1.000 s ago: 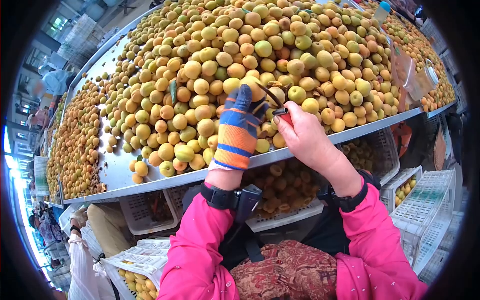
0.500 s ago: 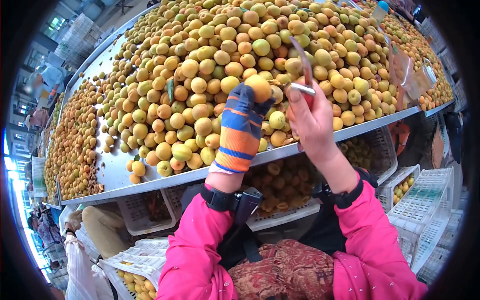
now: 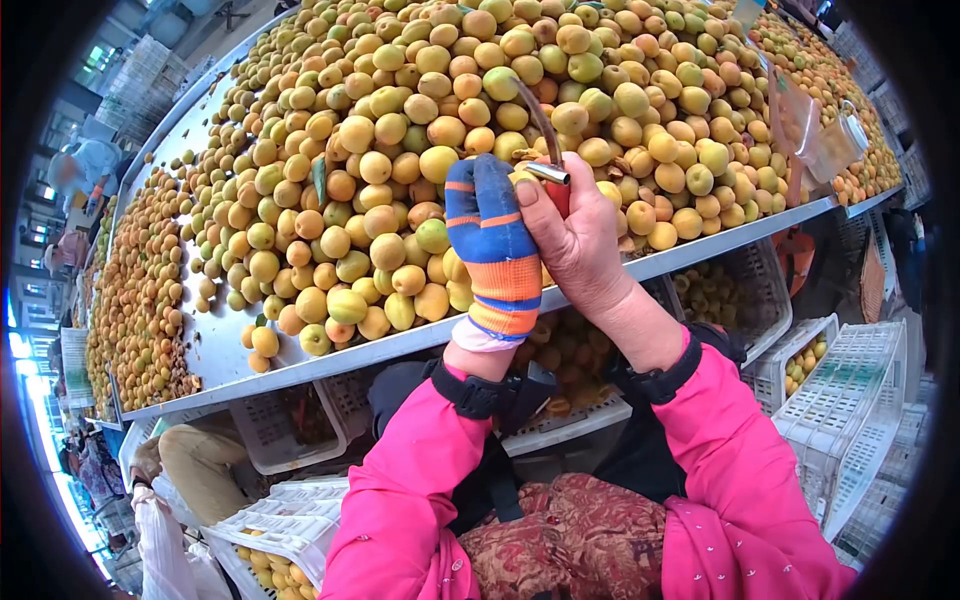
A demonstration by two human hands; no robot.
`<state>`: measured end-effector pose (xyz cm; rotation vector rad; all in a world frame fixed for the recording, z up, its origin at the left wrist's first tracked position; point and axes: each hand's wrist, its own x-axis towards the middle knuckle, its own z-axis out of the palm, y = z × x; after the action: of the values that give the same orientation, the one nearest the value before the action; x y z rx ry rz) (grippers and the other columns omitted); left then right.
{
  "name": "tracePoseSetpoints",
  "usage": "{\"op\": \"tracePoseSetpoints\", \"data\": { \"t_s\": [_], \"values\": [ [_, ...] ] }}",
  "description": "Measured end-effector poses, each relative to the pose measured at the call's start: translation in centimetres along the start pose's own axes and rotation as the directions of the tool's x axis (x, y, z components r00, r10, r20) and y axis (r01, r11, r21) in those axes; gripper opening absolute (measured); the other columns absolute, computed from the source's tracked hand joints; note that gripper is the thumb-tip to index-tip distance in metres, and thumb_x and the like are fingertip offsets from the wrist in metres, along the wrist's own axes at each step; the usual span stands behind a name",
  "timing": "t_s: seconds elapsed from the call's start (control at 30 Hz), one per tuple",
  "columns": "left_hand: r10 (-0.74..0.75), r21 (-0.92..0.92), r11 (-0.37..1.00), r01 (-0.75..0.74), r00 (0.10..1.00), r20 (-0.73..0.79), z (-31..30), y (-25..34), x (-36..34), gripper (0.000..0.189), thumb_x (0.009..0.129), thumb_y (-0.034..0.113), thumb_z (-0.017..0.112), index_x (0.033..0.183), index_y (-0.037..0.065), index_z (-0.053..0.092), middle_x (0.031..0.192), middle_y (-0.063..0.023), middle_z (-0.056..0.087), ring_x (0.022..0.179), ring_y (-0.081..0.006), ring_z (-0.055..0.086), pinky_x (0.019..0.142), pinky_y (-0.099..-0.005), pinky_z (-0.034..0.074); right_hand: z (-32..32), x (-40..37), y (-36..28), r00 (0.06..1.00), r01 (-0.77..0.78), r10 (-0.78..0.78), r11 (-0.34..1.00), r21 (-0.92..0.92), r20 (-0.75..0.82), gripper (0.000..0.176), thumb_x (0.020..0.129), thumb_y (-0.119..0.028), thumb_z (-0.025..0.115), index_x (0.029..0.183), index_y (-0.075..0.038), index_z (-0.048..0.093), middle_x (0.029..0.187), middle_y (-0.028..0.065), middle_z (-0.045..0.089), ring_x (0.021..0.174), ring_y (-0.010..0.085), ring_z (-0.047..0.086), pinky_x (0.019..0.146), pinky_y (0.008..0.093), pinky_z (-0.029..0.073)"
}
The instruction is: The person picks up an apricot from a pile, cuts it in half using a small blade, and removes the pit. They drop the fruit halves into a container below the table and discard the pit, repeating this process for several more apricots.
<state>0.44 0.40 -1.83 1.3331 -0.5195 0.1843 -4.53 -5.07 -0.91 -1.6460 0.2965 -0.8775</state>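
Note:
My left hand [image 3: 492,235], in a blue and orange striped glove, is closed round an apricot [image 3: 522,177], of which only a small yellow part shows. Bare-skinned, my right hand [image 3: 585,235] grips a curved knife [image 3: 545,125] with a red handle. A short metal tube [image 3: 548,173] lies across the knife near my right thumb. Both hands meet at the apricot, above the front edge of the table, and hide where the tool touches it. Behind them a large heap of apricots [image 3: 350,180] covers much of the metal table [image 3: 225,375].
Under the table edge stand crates with fruit, one a white crate [image 3: 265,435]. More white crates [image 3: 840,420] are stacked at the right. A plastic jar [image 3: 840,145] stands on the table at the right. Another person's leg [image 3: 205,470] shows at the lower left.
My hands have come together. My left hand has turned, so the apricot is now mostly hidden, and the knife in my right hand has moved left to it. The view has shifted slightly.

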Motion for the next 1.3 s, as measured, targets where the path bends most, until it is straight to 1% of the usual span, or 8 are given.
{"op": "tracePoseSetpoints", "data": {
  "t_s": [0.5, 0.6, 0.63, 0.67, 0.73, 1.07, 1.23, 1.3],
  "values": [
    [0.441, 0.212, 0.822, -0.528, 0.827, 0.348, -0.1, 0.7, 2.4, 0.007, 0.074, 0.000, 0.059, 0.071, 0.003, 0.053, 0.064, -0.0119, 0.050, 0.060, -0.0273, 0.050, 0.056, -0.0319, 0.039, -1.0, -0.3, -2.8, 0.587, -0.771, 0.717, 0.353, 0.530, 0.376, 0.038, 0.085, -0.056, 0.050, 0.077, -0.019, 0.051, 0.055, -0.0070, 0.042, 0.036, 0.0032, 0.033, 0.032, 0.0180, 0.023],
    [-0.198, -0.099, 0.972, 0.213, 0.970, 0.140, -0.2, 1.6, 1.5, 0.005, 0.080, 0.001, 0.055, 0.075, 0.002, 0.054, 0.070, -0.0066, 0.053, 0.063, -0.0189, 0.050, 0.059, -0.0314, 0.042, -1.0, 0.4, -1.0, 0.523, -0.751, 0.764, 0.202, 0.629, 0.378, 0.039, 0.084, -0.057, 0.050, 0.074, -0.019, 0.047, 0.054, -0.0063, 0.039, 0.037, 0.0031, 0.031, 0.033, 0.0182, 0.023],
    [0.034, 0.216, 0.975, -0.054, 0.995, 0.095, -0.9, -0.8, 2.0, 0.009, 0.087, 0.010, 0.053, 0.082, 0.004, 0.057, 0.075, -0.0043, 0.059, 0.069, -0.0155, 0.058, 0.058, -0.0251, 0.042, -1.4, 0.8, -0.8, 0.574, -0.712, 0.703, 0.176, 0.679, 0.420, 0.039, 0.085, -0.056, 0.049, 0.073, -0.019, 0.045, 0.053, -0.0052, 0.038, 0.038, 0.0033, 0.032, 0.035, 0.0180, 0.025],
    [0.025, 0.446, 0.891, -0.081, 0.991, 0.129, -1.8, -2.9, 2.1, 0.021, 0.092, 0.022, 0.049, 0.082, 0.005, 0.058, 0.076, -0.0036, 0.059, 0.068, -0.0156, 0.057, 0.057, -0.0256, 0.043, -1.9, 1.0, -0.4, 0.636, -0.686, 0.635, 0.204, 0.699, 0.439, 0.038, 0.087, -0.053, 0.047, 0.076, -0.017, 0.046, 0.055, -0.0035, 0.041, 0.039, 0.0037, 0.033, 0.036, 0.0178, 0.028],
    [-0.740, -0.640, 0.446, 0.626, 0.660, 0.130, -1.6, -1.7, 2.4, 0.034, 0.091, 0.038, 0.048, 0.081, 0.007, 0.058, 0.075, -0.0032, 0.060, 0.067, -0.0153, 0.057, 0.057, -0.0252, 0.045, -2.6, 1.3, -0.4, 0.690, -0.675, 0.544, 0.245, 0.696, 0.478, 0.037, 0.089, -0.050, 0.046, 0.080, -0.015, 0.048, 0.059, -0.0016, 0.044, 0.040, 0.0036, 0.034, 0.037, 0.0180, 0.030],
    [-0.612, -0.396, -0.019, 0.918, 0.302, 0.731, -2.9, -1.1, 2.8, 0.051, 0.087, 0.055, 0.044, 0.098, 0.007, 0.058, 0.083, -0.0070, 0.063, 0.074, -0.0219, 0.060, 0.063, -0.0352, 0.050, -2.8, 1.4, -0.3, 0.783, -0.619, 0.585, 0.700, 0.355, 0.212, 0.030, 0.086, -0.038, 0.060, 0.081, -0.009, 0.053, 0.052, -0.0047, 0.045, 0.035, 0.0021, 0.032, 0.032, 0.0185, 0.025],
    [-0.535, -0.347, 0.514, 0.785, 0.609, 0.586, -2.9, -1.1, 1.3, 0.031, 0.086, 0.032, 0.058, 0.106, 0.008, 0.054, 0.096, -0.0081, 0.060, 0.086, -0.0216, 0.060, 0.073, -0.0342, 0.053, -2.0, 1.7, -0.5, 0.911, -0.401, 0.380, 0.908, 0.123, 0.163, 0.030, 0.081, -0.026, 0.069, 0.091, -0.001, 0.058, 0.074, 0.0031, 0.061, 0.068, 0.0061, 0.055, 0.062, 0.0209, 0.046],
    [-0.681, -0.408, 0.291, 0.865, 0.487, 0.547, -2.4, -1.1, 1.6, 0.025, 0.087, 0.033, 0.058, 0.100, 0.012, 0.056, 0.089, -0.0050, 0.060, 0.079, -0.0183, 0.058, 0.064, -0.0320, 0.050, -1.9, 1.3, -0.8, 0.968, -0.237, 0.238, 0.971, -0.024, 0.073, 0.030, 0.081, -0.025, 0.069, 0.093, -0.001, 0.058, 0.074, 0.0031, 0.061, 0.066, 0.0064, 0.054, 0.060, 0.0214, 0.046]
  ]
}}
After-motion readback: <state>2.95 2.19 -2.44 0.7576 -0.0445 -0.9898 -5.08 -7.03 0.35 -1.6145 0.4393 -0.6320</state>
